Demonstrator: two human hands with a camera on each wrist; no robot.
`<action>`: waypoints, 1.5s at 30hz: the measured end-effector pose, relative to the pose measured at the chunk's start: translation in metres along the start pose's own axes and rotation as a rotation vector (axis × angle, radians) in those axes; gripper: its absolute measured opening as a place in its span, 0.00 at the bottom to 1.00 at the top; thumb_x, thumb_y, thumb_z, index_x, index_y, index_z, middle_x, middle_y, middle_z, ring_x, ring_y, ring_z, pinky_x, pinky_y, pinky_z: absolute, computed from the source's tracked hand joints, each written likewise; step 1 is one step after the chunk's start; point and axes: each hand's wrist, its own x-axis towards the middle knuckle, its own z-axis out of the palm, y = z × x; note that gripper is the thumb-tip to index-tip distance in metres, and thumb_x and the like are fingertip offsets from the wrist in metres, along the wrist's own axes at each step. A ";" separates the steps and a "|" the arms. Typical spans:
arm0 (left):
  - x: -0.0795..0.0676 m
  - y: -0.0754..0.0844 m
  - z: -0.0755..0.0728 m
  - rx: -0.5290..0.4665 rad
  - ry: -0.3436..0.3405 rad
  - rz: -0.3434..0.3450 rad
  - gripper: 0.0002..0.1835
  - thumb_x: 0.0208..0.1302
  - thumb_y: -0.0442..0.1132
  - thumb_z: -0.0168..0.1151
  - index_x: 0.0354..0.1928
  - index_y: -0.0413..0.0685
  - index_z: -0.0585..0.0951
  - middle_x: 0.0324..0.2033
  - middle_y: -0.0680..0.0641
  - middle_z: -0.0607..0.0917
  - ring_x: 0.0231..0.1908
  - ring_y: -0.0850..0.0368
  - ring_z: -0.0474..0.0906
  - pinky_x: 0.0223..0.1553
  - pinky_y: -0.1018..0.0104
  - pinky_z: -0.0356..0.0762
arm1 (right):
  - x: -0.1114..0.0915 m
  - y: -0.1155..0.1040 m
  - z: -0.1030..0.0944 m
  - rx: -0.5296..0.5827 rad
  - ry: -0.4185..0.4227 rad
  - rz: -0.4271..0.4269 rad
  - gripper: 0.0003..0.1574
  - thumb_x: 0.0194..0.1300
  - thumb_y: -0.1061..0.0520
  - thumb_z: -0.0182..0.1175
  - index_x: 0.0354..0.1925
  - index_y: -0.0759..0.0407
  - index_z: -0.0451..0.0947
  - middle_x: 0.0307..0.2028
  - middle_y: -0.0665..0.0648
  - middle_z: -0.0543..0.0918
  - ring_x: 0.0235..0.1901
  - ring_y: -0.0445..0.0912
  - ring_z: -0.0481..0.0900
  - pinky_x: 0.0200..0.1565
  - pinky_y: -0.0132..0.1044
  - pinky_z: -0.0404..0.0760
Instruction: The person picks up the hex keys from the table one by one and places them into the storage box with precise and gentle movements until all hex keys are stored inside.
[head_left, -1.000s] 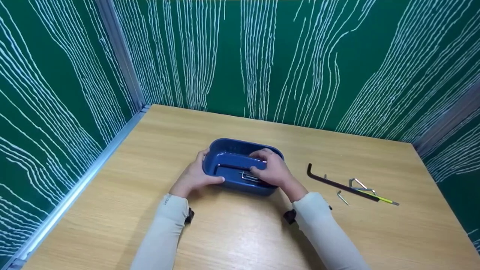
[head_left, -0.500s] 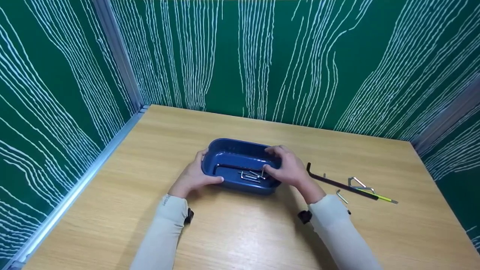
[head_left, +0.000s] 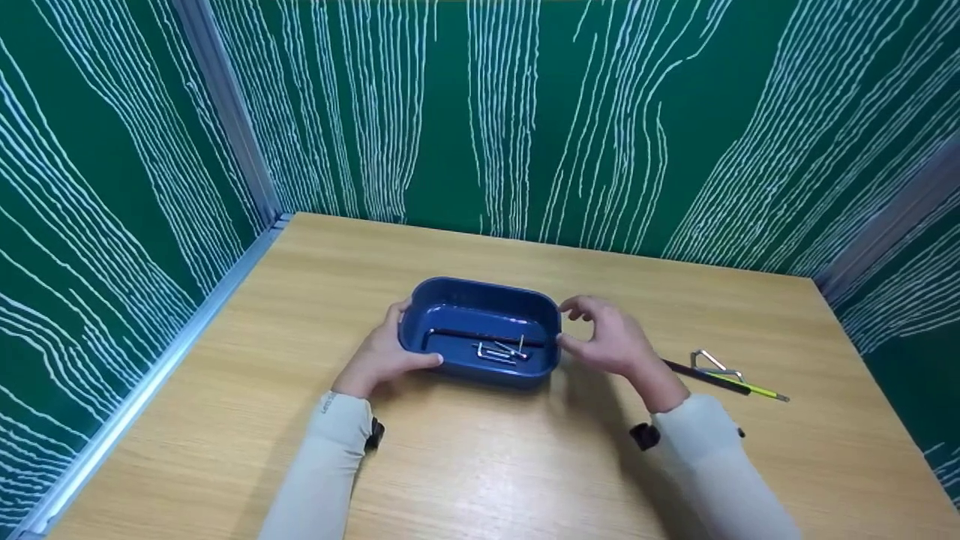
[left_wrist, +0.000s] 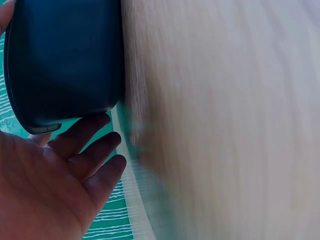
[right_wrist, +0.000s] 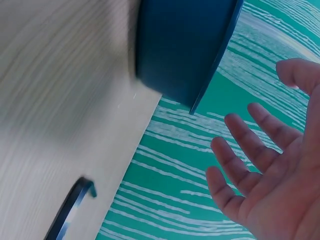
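Sitting flat on the wooden table (head_left: 480, 465), the blue tub (head_left: 480, 294) is right in front of you, long side towards you. Your left hand (head_left: 381, 356) has its left end, thumb along the near rim, fingers outside the wall; the wrist view shows them nearly straight, so call it a light hold. Your right hand (head_left: 611, 337) is loose and carries nothing, fingers slightly bent, just off the right end; the right wrist view shows a gap to the wall. Tub looks stiff and glossy, likely light and a bit slick; the corners are rounded, so best taken by both end walls, thumbs over the rim. Load: a long dark key (head_left: 480, 334) lying lengthwise, bent end left, and a few small silver keys (head_left: 496, 352) bunched right of centre, one leg standing up. Probably hard steel, smooth, apt to slide if you tilt; keep it level. For a single silver one, pinch that raised leg; for the dark one, mid-shaft. Out on your right, a black key (head_left: 709, 376), partly hidden behind your wrist, lies with a bent silver bar (head_left: 705, 358) and a yellow stick (head_left: 766, 391); all look stiff, none fragile.
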 end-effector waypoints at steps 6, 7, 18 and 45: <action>0.000 0.000 -0.001 -0.006 -0.013 -0.002 0.57 0.27 0.61 0.72 0.62 0.70 0.50 0.59 0.53 0.63 0.56 0.52 0.63 0.57 0.49 0.61 | -0.007 0.018 -0.011 -0.027 -0.003 0.008 0.24 0.49 0.41 0.60 0.46 0.42 0.71 0.41 0.49 0.76 0.41 0.47 0.71 0.40 0.44 0.74; 0.000 0.001 -0.001 -0.009 -0.017 -0.003 0.57 0.27 0.61 0.72 0.62 0.70 0.50 0.60 0.53 0.63 0.56 0.52 0.62 0.57 0.48 0.61 | -0.009 0.021 -0.013 -0.028 -0.010 0.010 0.24 0.49 0.40 0.60 0.46 0.42 0.71 0.41 0.49 0.76 0.40 0.47 0.71 0.39 0.43 0.74; -0.002 0.001 0.000 0.018 -0.014 0.009 0.56 0.28 0.62 0.71 0.63 0.69 0.49 0.60 0.51 0.63 0.56 0.51 0.63 0.57 0.48 0.61 | -0.025 0.051 -0.027 -0.100 -0.047 0.037 0.20 0.50 0.41 0.60 0.42 0.46 0.74 0.37 0.52 0.78 0.40 0.49 0.72 0.41 0.47 0.73; -0.005 0.003 0.000 0.004 -0.019 -0.005 0.57 0.27 0.63 0.71 0.63 0.71 0.48 0.61 0.53 0.62 0.57 0.52 0.61 0.57 0.46 0.60 | -0.066 0.122 -0.040 -0.325 -0.236 0.234 0.16 0.48 0.47 0.61 0.34 0.56 0.79 0.30 0.54 0.78 0.26 0.47 0.70 0.27 0.40 0.71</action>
